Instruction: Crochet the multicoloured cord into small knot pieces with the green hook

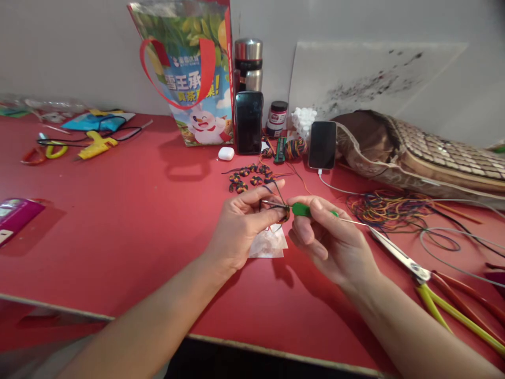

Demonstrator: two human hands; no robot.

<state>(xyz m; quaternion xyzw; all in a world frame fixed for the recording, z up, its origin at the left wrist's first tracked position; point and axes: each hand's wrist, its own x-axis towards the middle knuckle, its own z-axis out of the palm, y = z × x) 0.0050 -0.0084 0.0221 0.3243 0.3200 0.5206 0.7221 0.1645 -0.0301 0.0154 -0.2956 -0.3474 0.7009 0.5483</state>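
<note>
Dark yarn (285,214) sits mid-view, pinched by the left hand (246,221) and draped over its index finger. At three o'clock from it, the right hand (339,234) pinches a green-handled hook (301,210). Small yarn pieces (242,187) lie toward eleven o'clock, scissors (420,272) at four.

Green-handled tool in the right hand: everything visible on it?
The green-handled tool has a smooth, plastic-looking handle and a thin, silvery, metal-looking shaft. It lies roughly crosswise in the picture, shaft pointing left. The right hand grips the handle, covering its middle. The shaft reaches in among the dark yarn at the left hand's fingers; its tip shape is too small to tell. A thin pale line extends right from the handle, possibly part of it.
</note>
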